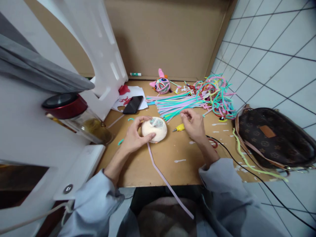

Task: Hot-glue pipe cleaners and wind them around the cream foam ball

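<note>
Here, the bottle (80, 122) holds brownish contents (96, 131) — left hand (135, 135) clamped on cream ball (160, 131), right hand (195, 125) pinched together.

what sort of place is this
Probably a small craft corner, at home or in a workshop: the table holds a bundle of fuzzy stems, a yellow-nosed tool like a glue gun, and a pink-eared figure.

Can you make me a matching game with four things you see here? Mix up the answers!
Things:
1. Phone
2. Cream ball
3. Handbag
4. Marker pen

Clues:
A. In the left hand
B. Green and white
C. Partly on white paper
D. Brown, on the right side

Right pairs: 1-C, 2-A, 3-D, 4-B
</note>
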{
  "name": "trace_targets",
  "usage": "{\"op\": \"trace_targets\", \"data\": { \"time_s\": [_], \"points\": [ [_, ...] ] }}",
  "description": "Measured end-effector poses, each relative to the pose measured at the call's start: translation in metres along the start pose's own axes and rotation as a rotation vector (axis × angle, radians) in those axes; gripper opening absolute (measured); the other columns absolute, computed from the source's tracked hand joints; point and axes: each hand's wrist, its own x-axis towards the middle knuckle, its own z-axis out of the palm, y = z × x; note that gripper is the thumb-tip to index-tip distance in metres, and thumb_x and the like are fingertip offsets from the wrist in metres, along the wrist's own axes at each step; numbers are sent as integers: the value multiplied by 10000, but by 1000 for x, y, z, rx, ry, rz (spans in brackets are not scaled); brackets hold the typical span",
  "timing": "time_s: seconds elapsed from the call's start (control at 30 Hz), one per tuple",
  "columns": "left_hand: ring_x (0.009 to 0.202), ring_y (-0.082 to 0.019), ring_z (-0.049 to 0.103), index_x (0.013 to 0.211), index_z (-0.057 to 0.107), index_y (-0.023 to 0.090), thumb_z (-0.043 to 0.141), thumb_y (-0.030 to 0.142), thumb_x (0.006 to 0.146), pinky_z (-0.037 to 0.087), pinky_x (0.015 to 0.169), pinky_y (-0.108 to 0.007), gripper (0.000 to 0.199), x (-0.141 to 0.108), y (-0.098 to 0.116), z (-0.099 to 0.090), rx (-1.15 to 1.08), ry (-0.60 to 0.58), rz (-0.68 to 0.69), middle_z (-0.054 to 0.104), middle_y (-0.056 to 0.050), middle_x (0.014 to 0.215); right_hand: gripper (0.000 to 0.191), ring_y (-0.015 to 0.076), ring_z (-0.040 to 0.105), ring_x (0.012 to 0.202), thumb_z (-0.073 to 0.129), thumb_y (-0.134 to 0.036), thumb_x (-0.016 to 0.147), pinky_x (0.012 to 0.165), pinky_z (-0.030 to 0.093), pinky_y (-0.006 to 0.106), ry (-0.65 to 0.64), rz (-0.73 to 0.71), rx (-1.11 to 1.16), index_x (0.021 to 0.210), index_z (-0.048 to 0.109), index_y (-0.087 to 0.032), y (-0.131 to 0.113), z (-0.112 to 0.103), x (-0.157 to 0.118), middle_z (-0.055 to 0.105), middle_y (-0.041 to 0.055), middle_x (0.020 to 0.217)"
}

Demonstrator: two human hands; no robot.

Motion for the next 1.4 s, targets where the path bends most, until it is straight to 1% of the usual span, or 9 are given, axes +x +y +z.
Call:
{"op": "trace_targets", "data": {
  "time_s": [0.17, 0.27, 0.43, 0.6, 0.73, 0.87, 0.97, 1.23, 1.4],
  "points": [
    [1177, -272, 641, 1082, 504, 212, 837, 337, 631, 507, 1031, -402, 575, 4, -6, -2, -139, 35, -69, 635, -110, 1230, 404, 326, 699, 1054, 547, -456, 948, 848, 508, 385, -286, 292, -654, 1081, 714, -113, 16, -22, 1, 738, 207, 1106],
    [1201, -259, 624, 1006, 454, 229, 851, 331, 606, 485, 1042, -390, 572, 6, -10, -1, -201, 63, -53, 622, -94, 1198, 567, 352, 697, 1112, 627, -594, 880, 827, 516, 374, -493, 368, -759, 1155, 709, -105, 17, -25, -1, 730, 229, 1168],
    [1212, -258, 608, 901, 383, 240, 845, 342, 619, 473, 1022, -388, 551, 6, -14, 0, -245, 39, -75, 613, -107, 1221, 546, 324, 699, 1124, 633, -540, 868, 807, 508, 341, -551, 434, -790, 1202, 703, -112, 20, -20, 2, 725, 221, 1211],
    [1222, -264, 593, 871, 367, 236, 843, 378, 632, 465, 1004, -376, 551, 6, -16, -1, -261, 27, -96, 597, -125, 1254, 409, 298, 706, 992, 649, -463, 793, 715, 463, 312, -428, 447, -639, 1042, 727, -148, 25, -22, 5, 759, 165, 1050],
    [1173, -245, 604, 888, 378, 233, 854, 418, 629, 479, 971, -355, 572, 7, -16, -3, -257, 21, -100, 592, -115, 1240, 306, 245, 668, 797, 638, -447, 741, 662, 444, 303, -121, 395, -346, 901, 660, -187, 22, -21, 5, 724, 80, 832],
    [1201, -250, 601, 913, 397, 230, 868, 450, 632, 490, 977, -361, 591, 7, -13, -5, -289, -33, -85, 596, -121, 1258, 316, 226, 638, 716, 639, -447, 706, 674, 492, 332, 190, 217, -54, 915, 584, -217, 13, -6, -6, 685, 44, 796],
    [1219, -257, 607, 935, 404, 235, 875, 465, 637, 504, 986, -376, 603, 8, -12, -7, -314, -91, -75, 609, -129, 1293, 334, 260, 667, 809, 647, -427, 734, 743, 532, 379, 324, 45, -29, 988, 568, -225, 7, 9, -17, 701, 85, 909],
    [1231, -282, 620, 910, 395, 245, 899, 512, 593, 512, 1014, -414, 652, 10, -12, -11, -310, -130, -68, 654, -133, 1265, 284, 270, 686, 885, 592, -420, 908, 754, 537, 360, 346, -266, -188, 1078, 582, -194, -7, 19, -17, 708, 118, 953],
    [1186, -267, 636, 920, 399, 248, 912, 493, 575, 521, 993, -401, 665, 10, -17, -13, -340, -115, -74, 653, -124, 1265, 265, 267, 680, 925, 572, -401, 946, 774, 532, 356, 276, -332, -220, 1097, 582, -184, -17, 15, -8, 703, 124, 1011]
  ]
}}
